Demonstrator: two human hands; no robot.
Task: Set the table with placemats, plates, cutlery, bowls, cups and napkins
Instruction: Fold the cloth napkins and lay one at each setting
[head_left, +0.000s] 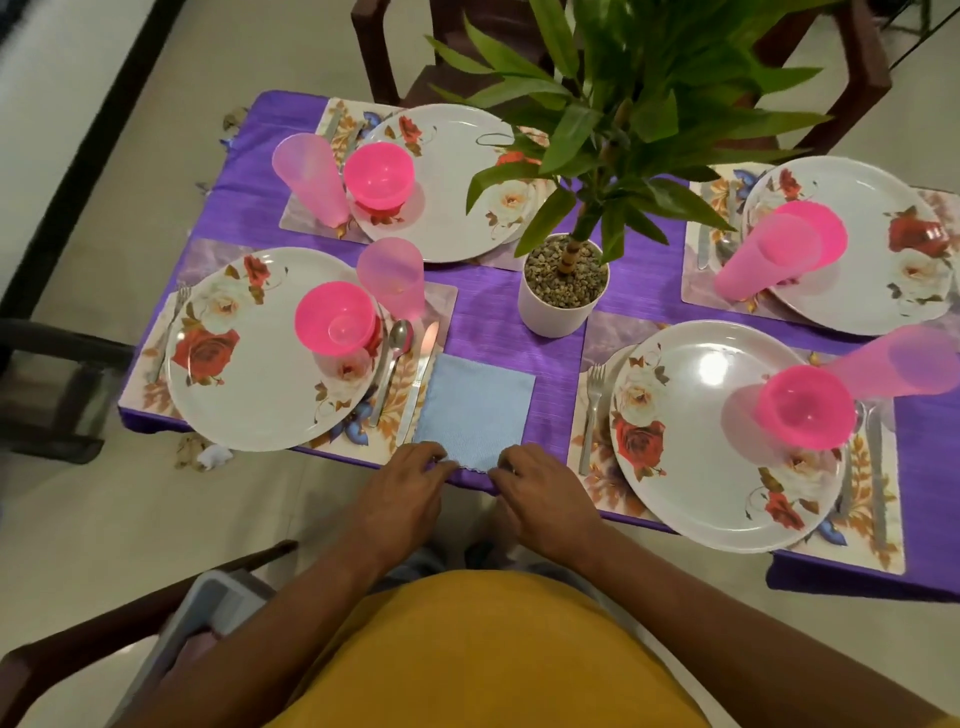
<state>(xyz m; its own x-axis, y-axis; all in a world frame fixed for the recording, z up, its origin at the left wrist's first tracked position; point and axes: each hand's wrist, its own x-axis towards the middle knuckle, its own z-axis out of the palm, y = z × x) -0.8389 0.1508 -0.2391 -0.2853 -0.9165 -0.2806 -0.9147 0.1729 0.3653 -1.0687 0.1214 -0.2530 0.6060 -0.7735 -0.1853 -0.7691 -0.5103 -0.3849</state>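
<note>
A light blue napkin (475, 402) lies flat on the purple tablecloth (488, 322) at the near edge, just right of the near-left setting's knife (418, 382) and spoon (392, 364). My left hand (410, 486) pinches its near-left corner and my right hand (540, 488) pinches its near-right corner. Several floral plates (260, 358) sit on placemats (441, 306), each with a pink bowl (335, 319) and a pink cup (392, 278). The near-right plate (717, 447) has a fork (589, 415) on its left.
A potted plant in a white pot (563, 288) stands mid-table, its leaves spreading over the far side. Dark wooden chairs (852, 67) stand behind the table and one chair (140, 613) at the lower left holds a grey tray (208, 613).
</note>
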